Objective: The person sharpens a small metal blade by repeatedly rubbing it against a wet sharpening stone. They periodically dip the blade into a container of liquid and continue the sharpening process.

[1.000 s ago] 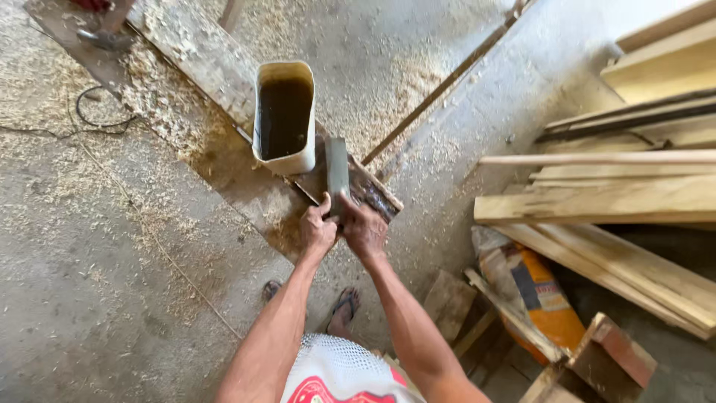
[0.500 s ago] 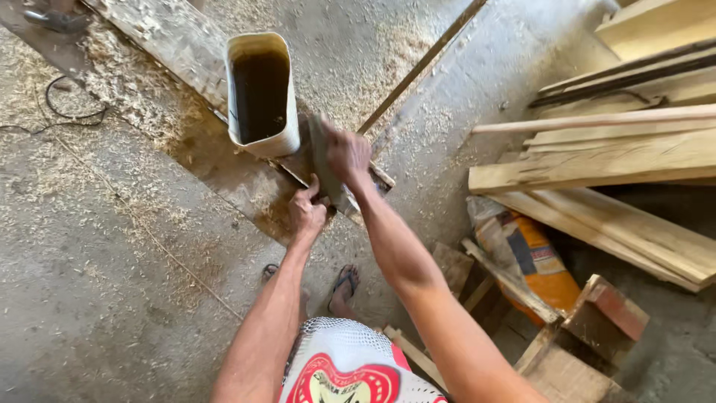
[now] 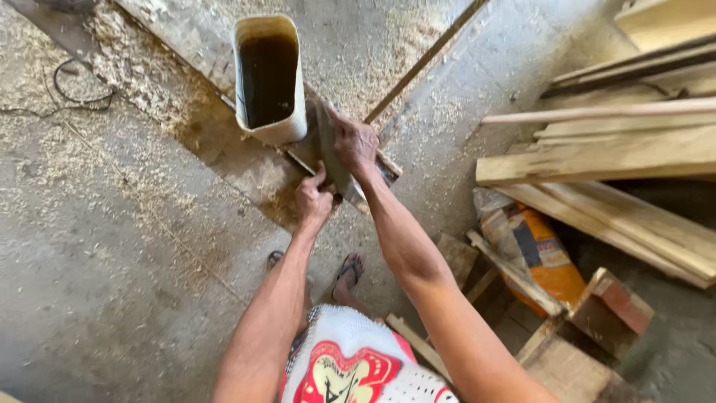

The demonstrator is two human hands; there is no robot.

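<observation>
Head view, looking down at a dusty concrete floor [image 3: 112,246] strewn with sawdust. Left hand [image 3: 313,200] is closed around the near end of a flat grey blade-like piece [image 3: 333,158], thumb up along its edge. Right hand [image 3: 353,142] lies flat on the upper part of the same piece, fingers spread and pressing down, not curled round it. The piece rests tilted on a worn wooden plank [image 3: 186,33] that runs from 11 o'clock towards the frame centre; its far end touches the plank surface just beside a cut-open white plastic container [image 3: 270,128]. The container stands upright on the plank at 12 o'clock from the hands, filled with dark liquid. A thin wooden strip [image 3: 425,63] runs off at 1 o'clock. Stacked timber boards [image 3: 597,157] lie at 3 o'clock, well apart from the hands. An orange and blue sack [image 3: 541,254] sits at 4 o'clock, near a small wooden box frame [image 3: 604,313]. A black cable [image 3: 74,93] curls at 10 o'clock. Sandalled feet [image 3: 347,272] show below the hands.
</observation>
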